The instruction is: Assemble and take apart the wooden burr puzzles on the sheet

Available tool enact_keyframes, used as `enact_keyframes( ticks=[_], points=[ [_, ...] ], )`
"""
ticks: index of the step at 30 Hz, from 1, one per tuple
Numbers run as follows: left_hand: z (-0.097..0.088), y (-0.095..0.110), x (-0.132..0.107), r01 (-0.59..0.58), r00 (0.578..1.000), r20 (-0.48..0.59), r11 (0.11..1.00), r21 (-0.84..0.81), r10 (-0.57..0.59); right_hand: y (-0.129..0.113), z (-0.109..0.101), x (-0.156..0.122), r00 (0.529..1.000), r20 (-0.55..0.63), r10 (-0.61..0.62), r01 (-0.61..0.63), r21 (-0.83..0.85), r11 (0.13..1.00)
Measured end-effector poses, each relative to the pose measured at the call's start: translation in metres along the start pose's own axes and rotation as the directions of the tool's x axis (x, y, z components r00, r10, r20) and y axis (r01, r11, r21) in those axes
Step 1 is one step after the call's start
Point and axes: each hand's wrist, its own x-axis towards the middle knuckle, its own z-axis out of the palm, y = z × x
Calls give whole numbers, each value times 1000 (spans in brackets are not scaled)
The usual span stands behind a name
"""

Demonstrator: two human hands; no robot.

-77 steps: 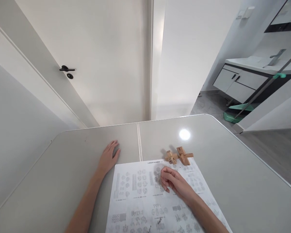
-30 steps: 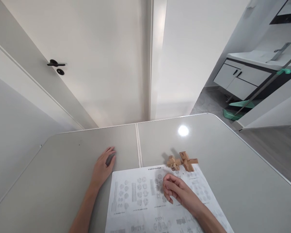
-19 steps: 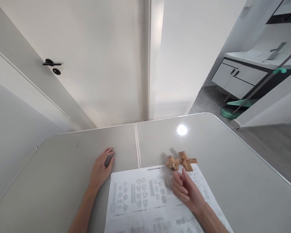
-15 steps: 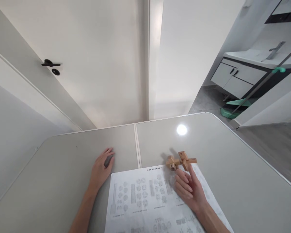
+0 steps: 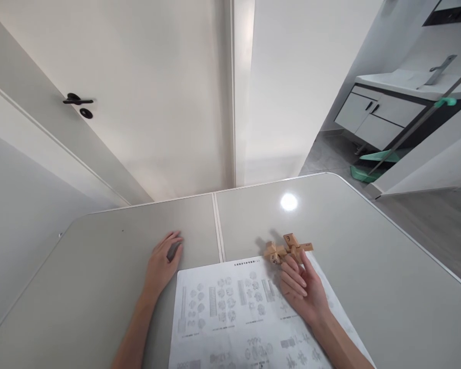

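My left hand (image 5: 162, 264) lies palm down on the grey table, left of a printed sheet. Its fingers are loosely bent and its thumb stands apart, with nothing in it. Over the sheet's right part, my right hand (image 5: 303, 287) rests side-on with loosely curled fingers and a raised thumb. Its fingertips are at the near side of two wooden interlocking-block puzzles, and I cannot tell if they touch. The left puzzle (image 5: 275, 252) is a compact cross of blocks with markings; the right puzzle (image 5: 291, 239) has longer arms. Both sit by the sheet's top edge.
The white sheet (image 5: 215, 297) carries rows of small puzzle diagrams. A seam (image 5: 217, 225) divides the table (image 5: 80, 282). Beyond its far edge stands a white door (image 5: 157, 102) with a black handle (image 5: 78, 100). At right are a sink cabinet (image 5: 380, 113) and a green dustpan (image 5: 363, 173).
My right hand has shifted slightly forward, its thumb and fingertips closer to the puzzles. The view has tilted a little; my left hand and the puzzles stay put on the table.
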Motion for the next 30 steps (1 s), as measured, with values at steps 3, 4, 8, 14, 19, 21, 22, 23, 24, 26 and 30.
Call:
enact_keyframes(
  ticks=[3, 4, 8, 14, 19, 21, 22, 23, 24, 26, 30],
  points=[
    [0, 1, 1, -16, 1000, -7, 1000, -1, 16, 0, -1, 0, 1000, -5, 3, -2, 56, 998],
    [0, 0, 1, -18, 1000, -7, 1000, 0, 18, 0, -1, 0, 1000, -16, 0, 1, 73, 997],
    [1, -1, 2, -16, 1000, -5, 1000, 5, 16, 1, 0, 1, 998, -62, -17, 21, 70, 997],
    [0, 1, 2, -15, 1000, 1, 1000, 12, 15, 2, 0, 1, 1000, -13, -26, 27, 80, 996],
    [-2, 3, 3, -17, 1000, 5, 1000, 19, 17, 2, 3, -1, 996, 69, -60, 58, 40, 998],
    [-3, 3, 3, -23, 1000, 13, 1000, 17, 23, 2, 5, -2, 994, 66, -86, 86, 0, 996],
    [-3, 3, 4, -25, 1000, 15, 1000, 16, 25, 2, 6, -3, 993, 65, -95, 96, -13, 995],
    [-4, 3, 4, -28, 999, 16, 999, 15, 28, 2, 7, -3, 993, 66, -99, 100, -18, 995],
    [-3, 3, 5, -30, 999, 14, 999, 13, 29, 2, 8, -4, 993, 74, -97, 98, -20, 995],
    [-3, 3, 5, -30, 1000, 7, 1000, 10, 30, 2, 8, -5, 990, 111, -82, 86, -28, 996],
    [-1, 1, 4, -26, 1000, 3, 1000, -3, 27, 7, 4, -7, 963, 269, -3, 39, -129, 991]
  ],
)
